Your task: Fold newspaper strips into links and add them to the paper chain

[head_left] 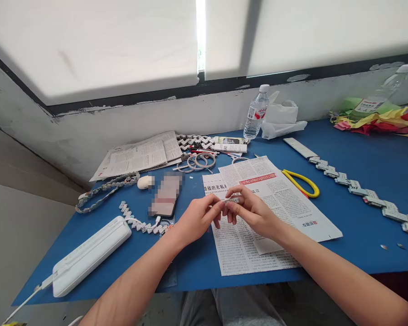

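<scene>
Both hands pinch one small folded strip of printed newspaper (228, 199) above the near edge of the blue tabletop (360, 217).
The left hand (197, 219) and right hand (253, 213) close their fingers on its grey-white ends; printed newspaper sheets (292, 213) lie beneath, yellow-handled scissors (302, 183) beyond.

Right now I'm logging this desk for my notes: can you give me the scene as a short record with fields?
surface: blue table
left hand: pinching a small paper strip
right hand: pinching the same strip
under hands: newspaper sheets
right of sheets: yellow scissors
far right: folded paper chain
left: white case, phone
back: water bottle, tape rings
</scene>
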Action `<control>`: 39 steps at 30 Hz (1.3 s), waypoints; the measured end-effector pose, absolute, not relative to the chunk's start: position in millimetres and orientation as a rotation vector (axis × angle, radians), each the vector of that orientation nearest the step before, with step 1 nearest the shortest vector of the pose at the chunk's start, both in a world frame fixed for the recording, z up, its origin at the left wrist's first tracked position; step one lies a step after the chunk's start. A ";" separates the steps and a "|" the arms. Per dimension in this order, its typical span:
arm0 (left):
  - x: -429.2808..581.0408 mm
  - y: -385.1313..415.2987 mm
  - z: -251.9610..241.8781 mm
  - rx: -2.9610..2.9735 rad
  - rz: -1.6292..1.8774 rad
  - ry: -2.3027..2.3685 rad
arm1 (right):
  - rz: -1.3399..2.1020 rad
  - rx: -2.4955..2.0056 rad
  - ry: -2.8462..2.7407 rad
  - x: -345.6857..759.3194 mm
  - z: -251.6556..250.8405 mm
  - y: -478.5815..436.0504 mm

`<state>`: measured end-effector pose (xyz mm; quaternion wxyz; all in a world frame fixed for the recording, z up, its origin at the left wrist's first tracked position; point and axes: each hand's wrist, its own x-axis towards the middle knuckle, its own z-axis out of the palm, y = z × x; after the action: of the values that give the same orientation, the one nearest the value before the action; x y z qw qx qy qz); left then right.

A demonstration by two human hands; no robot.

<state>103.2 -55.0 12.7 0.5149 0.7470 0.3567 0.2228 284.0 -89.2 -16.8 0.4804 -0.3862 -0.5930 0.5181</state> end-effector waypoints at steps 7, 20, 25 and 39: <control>102.9 -55.0 11.9 1.746 0.562 0.814 | 1.187 -1.019 -1.478 286.7 -7.5 -88.3; 101.8 -53.6 10.7 1.757 0.544 0.786 | 1.214 -1.072 -1.361 289.5 -2.8 -85.8; 102.9 -54.9 10.9 1.800 0.545 0.848 | 1.250 -1.109 -1.346 290.7 -2.9 -85.3; 104.8 -55.3 6.2 1.942 0.578 0.922 | 1.070 -1.189 -1.308 282.4 -4.7 -89.8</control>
<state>104.8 -55.3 6.2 0.4419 0.7824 0.3717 0.2331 282.4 -89.8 -4.7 0.5120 -0.4941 -0.5439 0.4449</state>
